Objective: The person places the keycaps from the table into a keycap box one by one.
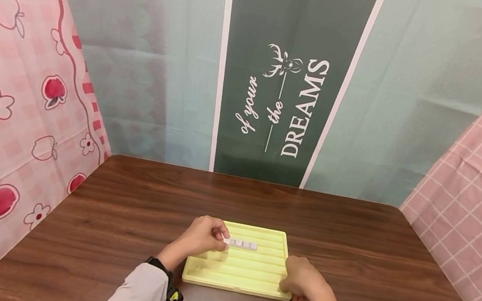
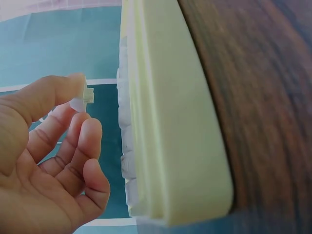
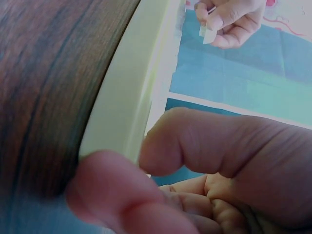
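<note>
My left hand (image 1: 205,234) pinches a small white keycap (image 2: 88,96) between thumb and forefinger, its stem facing the tray. The other fingers curl loosely beneath it. A ridged pale yellow tray (image 1: 240,271) lies under the hands. On one of its ridges sits a short row of white keycaps (image 1: 246,245), and the held one is at the row's left end in the head view. At the tray's near right corner, my right hand (image 1: 300,277) grips the rim, with thumb and forefinger (image 3: 114,183) on either side of the wall.
The tray stands on a dark brown wooden table (image 1: 132,207). Behind it hangs a green and teal curtain (image 1: 262,164) with white lettering. Pink patterned cloths (image 1: 25,137) flank the table left and right. Each wrist wears a black strap with a camera (image 1: 171,292).
</note>
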`<state>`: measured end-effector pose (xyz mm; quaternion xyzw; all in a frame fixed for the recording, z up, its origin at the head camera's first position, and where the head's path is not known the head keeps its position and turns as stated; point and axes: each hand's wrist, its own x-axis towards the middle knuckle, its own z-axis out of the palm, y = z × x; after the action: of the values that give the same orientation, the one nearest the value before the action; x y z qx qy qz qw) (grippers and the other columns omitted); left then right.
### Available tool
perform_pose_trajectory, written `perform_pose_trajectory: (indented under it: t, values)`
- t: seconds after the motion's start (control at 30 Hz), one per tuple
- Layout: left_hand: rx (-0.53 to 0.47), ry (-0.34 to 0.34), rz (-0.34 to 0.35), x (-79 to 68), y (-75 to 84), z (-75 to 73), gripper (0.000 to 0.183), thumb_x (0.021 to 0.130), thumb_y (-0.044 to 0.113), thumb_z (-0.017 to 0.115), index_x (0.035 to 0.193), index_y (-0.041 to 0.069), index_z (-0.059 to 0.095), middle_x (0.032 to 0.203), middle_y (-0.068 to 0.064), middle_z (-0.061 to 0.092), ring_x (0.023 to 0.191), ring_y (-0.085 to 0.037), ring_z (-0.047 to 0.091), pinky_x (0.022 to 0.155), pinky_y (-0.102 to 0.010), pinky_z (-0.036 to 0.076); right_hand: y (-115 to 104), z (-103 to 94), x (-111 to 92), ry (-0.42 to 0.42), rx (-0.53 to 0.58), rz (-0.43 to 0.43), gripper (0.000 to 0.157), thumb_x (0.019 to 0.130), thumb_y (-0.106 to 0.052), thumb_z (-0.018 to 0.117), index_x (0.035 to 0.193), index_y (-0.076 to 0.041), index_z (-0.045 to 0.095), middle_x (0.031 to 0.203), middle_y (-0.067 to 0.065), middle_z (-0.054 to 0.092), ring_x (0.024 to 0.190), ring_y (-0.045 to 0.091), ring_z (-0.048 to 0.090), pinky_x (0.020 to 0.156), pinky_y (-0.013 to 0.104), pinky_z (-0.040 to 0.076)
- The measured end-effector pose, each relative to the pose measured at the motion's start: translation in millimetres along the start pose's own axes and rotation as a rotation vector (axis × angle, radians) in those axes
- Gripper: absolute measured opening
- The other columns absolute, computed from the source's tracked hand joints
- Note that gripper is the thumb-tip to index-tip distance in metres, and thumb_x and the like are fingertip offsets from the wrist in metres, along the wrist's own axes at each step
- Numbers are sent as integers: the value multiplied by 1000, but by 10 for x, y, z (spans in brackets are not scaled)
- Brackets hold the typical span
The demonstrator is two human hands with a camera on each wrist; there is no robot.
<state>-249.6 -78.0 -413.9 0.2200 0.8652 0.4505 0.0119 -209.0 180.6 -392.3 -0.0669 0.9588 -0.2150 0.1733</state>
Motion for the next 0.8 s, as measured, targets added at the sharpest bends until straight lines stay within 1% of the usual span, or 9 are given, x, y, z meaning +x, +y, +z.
perform_pose_trajectory:
  t: [0.17,0.3,0.4,0.47,0.6,0.8]
  values:
    - [-8,-6,-12,37,5,32,15,72,6,78,80,5,66,64,3,55,59,-10,52,52,-24,44,-5,-3,-3,-7,-5,8,11,67,6,54,69,-2,47,46,11,52,32,15,53,31,25,45]
    - [-18,-3,-41,70,6,57,14,72,7,78,79,8,66,64,3,55,59,-10,52,51,-24,43,-9,-8,-4,-14,-1,12,11,67,7,54,70,-2,47,48,13,53,33,15,53,32,24,45]
    - [-34,1,-54,101,15,82,15,71,6,78,78,7,66,64,3,56,59,-10,52,50,-23,43,-7,-4,-5,-11,3,8,11,67,7,54,70,-2,47,47,12,53,32,15,53,32,25,45]
    - [-49,1,-54,122,33,99,15,71,6,78,79,6,66,64,3,56,59,-10,51,50,-23,42,-3,-3,-6,-7,3,1,11,67,7,53,69,-2,46,45,12,52,32,15,53,32,25,45]
    - [-48,-1,-50,167,70,142,15,71,6,78,79,5,66,64,3,55,59,-10,50,50,-23,42,-2,2,-14,6,1,-12,12,66,7,53,67,-2,46,42,9,51,31,16,52,31,27,45]
    - [-13,-4,-42,220,138,199,13,71,7,78,78,7,67,63,5,56,60,-9,51,53,-23,43,1,2,-15,9,-3,-19,12,65,8,52,65,-2,46,40,8,50,31,16,52,31,27,45]
